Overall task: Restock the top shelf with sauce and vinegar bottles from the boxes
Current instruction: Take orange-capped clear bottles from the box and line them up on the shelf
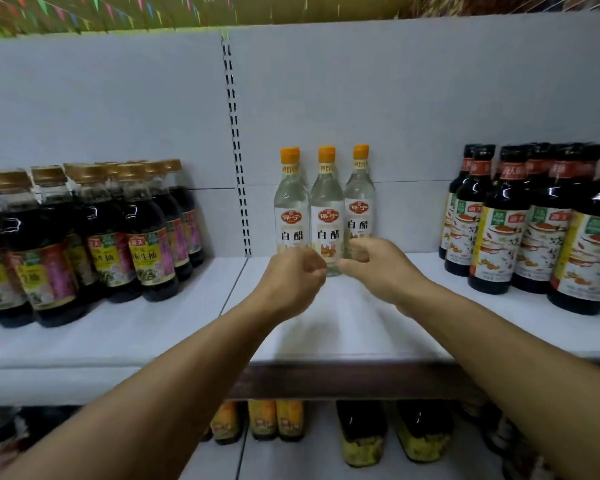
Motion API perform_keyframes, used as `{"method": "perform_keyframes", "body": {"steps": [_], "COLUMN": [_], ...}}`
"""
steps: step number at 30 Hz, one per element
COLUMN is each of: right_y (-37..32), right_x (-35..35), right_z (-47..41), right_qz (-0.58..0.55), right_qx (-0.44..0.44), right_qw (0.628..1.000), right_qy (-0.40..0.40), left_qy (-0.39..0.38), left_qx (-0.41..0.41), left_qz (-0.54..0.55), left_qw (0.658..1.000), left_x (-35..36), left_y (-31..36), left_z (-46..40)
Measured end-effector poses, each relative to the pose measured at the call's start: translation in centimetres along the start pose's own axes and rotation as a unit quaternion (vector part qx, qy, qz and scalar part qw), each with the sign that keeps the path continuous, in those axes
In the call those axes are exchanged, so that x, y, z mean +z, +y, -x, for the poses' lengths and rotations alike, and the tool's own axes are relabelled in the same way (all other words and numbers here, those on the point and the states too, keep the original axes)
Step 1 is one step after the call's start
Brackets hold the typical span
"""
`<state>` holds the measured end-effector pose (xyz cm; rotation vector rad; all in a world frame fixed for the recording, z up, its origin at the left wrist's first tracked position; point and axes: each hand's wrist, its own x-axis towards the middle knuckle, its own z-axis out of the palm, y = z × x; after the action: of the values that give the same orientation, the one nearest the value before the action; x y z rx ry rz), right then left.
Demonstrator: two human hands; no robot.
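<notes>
Left hand (293,275) loosely curled and holding nothing, right hand (378,263) likewise curled and unladen, both just before three white vinegar bottles (326,209) upright mid top shelf (174,327), dark sauce bottles (94,237) grouped either side.

two bare forearms show, both without sleeves up to the bottom edge of the frame. the left hand (293,277) and the right hand (378,268) wear no gloves, rings, watch or bands. the wrists are plain and unmarked. the fingers (352,263) look slightly blurred, nails not discernible.
</notes>
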<state>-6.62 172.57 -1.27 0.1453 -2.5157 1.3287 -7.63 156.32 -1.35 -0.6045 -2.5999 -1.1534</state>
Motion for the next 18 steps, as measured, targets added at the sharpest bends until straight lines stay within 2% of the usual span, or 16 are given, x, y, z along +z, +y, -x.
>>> {"method": "perform_keyframes", "body": {"steps": [8, 18], "right_y": [-3.0, -4.9], "right_x": [0.3, 2.2], "right_z": [7.8, 15.7], "right_qz": [0.017, 0.059], "right_qx": [-0.051, -0.063], "right_qw": [0.999, 0.996], "right_qy": [-0.001, 0.009], "left_qy": [0.025, -0.013], "left_qx": [0.013, 0.070], "left_qz": [-0.014, -0.008], "left_qw": [1.000, 0.997], "left_x": [-0.5, -2.5], "left_y": [1.7, 2.2], "left_z": [6.6, 14.7]}}
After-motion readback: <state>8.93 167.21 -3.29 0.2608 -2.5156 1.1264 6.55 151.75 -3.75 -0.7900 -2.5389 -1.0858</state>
